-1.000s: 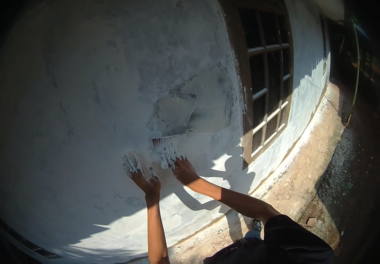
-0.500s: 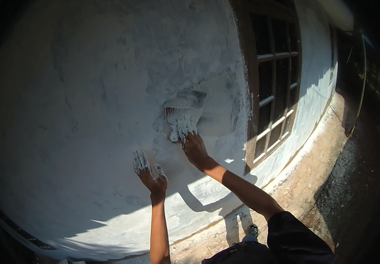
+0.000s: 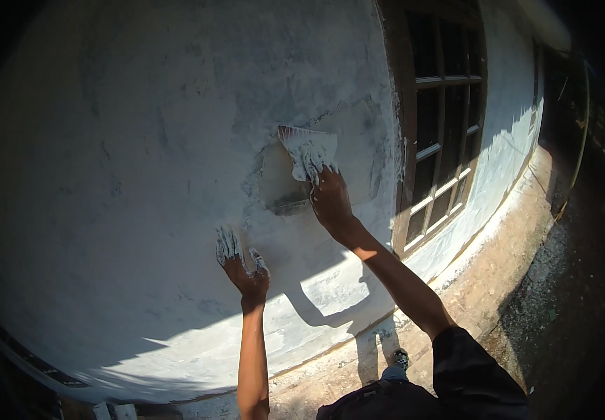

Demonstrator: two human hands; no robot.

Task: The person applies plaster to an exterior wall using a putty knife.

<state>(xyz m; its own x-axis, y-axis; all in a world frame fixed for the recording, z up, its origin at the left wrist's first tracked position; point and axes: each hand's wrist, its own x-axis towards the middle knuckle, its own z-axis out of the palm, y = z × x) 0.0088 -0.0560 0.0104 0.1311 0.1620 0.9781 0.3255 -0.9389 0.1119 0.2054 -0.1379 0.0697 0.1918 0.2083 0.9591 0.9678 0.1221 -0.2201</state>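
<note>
A white plastered wall point(image 3: 141, 140) fills most of the view. My right hand point(image 3: 329, 199) grips a flat putty blade point(image 3: 307, 148) smeared with white paste and presses it against a greyer fresh patch point(image 3: 348, 150) on the wall, beside the window. My left hand point(image 3: 241, 260) is lower and to the left, fingers coated in white paste, holding a small paste-covered scraper against the wall. Both forearms rise from the lower edge.
A dark wooden window point(image 3: 442, 119) with panes and bars stands right of the patch. Bare earthen ground point(image 3: 498, 280) runs along the wall's base. My foot point(image 3: 395, 364) shows below. Sunlight falls on the lower wall; the upper part lies in shade.
My right hand has swept the blade upward and to the right across the patch. My left hand stays low on the wall, shifted slightly right.
</note>
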